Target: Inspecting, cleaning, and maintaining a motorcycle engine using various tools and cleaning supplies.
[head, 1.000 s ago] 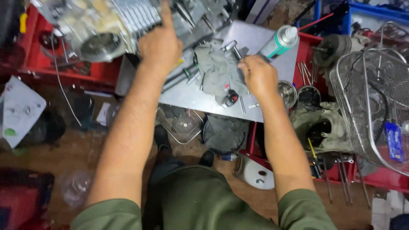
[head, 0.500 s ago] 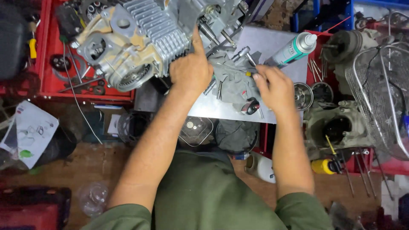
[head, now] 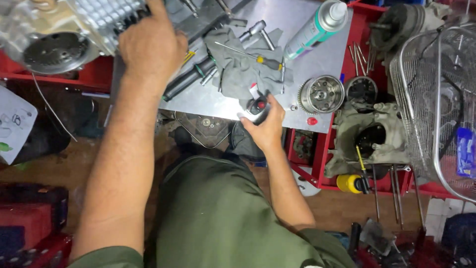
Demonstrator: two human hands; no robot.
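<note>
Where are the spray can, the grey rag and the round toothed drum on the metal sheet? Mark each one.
spray can [head: 313, 27], head view, on the middle of its green and white body.
grey rag [head: 241, 69], head view, on its crumpled middle.
round toothed drum [head: 322, 94], head view, on its open round face.

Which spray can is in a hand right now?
The small can with the red button, gripped by the right hand at the metal sheet's near edge. The tall green-banded can lies untouched farther back.
</note>
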